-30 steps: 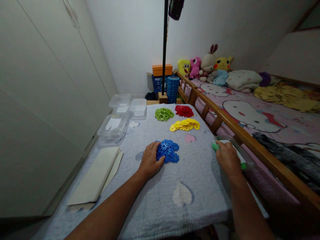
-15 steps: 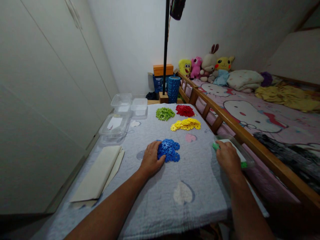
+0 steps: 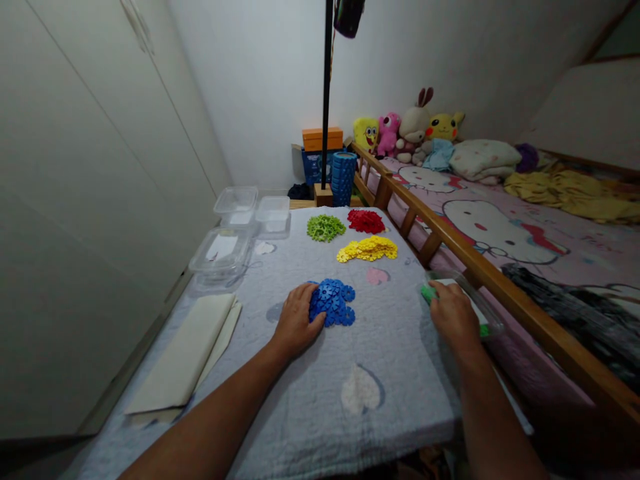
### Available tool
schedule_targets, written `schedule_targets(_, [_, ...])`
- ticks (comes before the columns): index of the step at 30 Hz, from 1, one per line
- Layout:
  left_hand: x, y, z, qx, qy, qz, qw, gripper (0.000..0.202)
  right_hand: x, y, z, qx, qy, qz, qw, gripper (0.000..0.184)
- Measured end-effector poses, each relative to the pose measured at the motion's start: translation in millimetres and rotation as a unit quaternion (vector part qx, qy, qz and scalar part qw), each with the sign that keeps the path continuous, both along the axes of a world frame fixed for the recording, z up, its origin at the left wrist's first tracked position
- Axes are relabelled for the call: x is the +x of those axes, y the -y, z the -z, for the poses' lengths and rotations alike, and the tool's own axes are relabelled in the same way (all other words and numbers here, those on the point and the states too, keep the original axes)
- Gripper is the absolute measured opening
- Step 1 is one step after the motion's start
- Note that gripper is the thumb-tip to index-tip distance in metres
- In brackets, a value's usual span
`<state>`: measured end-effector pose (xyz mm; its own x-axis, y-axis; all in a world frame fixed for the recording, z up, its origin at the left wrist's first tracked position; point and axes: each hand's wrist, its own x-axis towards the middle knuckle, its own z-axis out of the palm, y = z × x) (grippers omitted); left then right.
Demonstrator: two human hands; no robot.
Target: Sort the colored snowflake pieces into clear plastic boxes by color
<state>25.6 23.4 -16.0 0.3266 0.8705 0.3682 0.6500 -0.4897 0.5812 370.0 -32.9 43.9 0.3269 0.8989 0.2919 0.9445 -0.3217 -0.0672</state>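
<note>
My left hand (image 3: 300, 320) is cupped against the left side of a pile of blue flower-shaped plastic discs (image 3: 333, 301), its thumb spread along the near edge. My right hand (image 3: 454, 315) is curled over a clear plastic box (image 3: 493, 313) at the table's right edge. A white card and green pieces (image 3: 427, 292) show in that box; the fingertips are partly hidden. Beyond the blue pile lie yellow discs (image 3: 369, 249), light green discs (image 3: 326, 228) and red discs (image 3: 366, 221), each in its own heap.
Clear plastic containers (image 3: 220, 255) stand at the table's back left. Nearer me lies a folded beige sheet (image 3: 183, 357). A wooden bed rail (image 3: 445, 233) runs along the right side. Behind the table rises a black pole (image 3: 326, 100), beside a blue foam roller (image 3: 343, 180).
The whole view has shifted slightly, so things appear a little further left. Both hands keep their places at the blue pile and the box.
</note>
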Motion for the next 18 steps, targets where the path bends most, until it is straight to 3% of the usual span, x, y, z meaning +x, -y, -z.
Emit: schedule_targets(18, [-0.5, 0.7, -0.3, 0.003, 0.008, 0.005, 1.000, 0.055, 4.4, 1.0, 6.5, 0.024, 0.003, -0.019, 1.000, 0.043])
